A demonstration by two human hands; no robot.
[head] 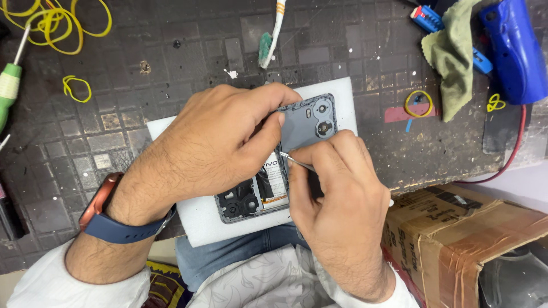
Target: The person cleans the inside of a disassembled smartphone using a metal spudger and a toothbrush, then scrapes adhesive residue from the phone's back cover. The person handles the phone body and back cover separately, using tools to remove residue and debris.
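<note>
While left hand (211, 148) grip pins opened phone (285, 165), right hand (337, 194) grip clamps tweezers (297, 162) over it.

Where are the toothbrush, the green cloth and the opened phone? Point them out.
toothbrush (266, 48): head view, on its green bristle head.
green cloth (451, 54): head view, on its middle fold.
opened phone (308, 122): head view, on its grey inner cover.

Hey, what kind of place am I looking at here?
Most likely a phone repair bench: an opened smartphone lies on a white foam pad, the right hand works a thin metal tool into it, and a green screwdriver lies nearby.
</note>
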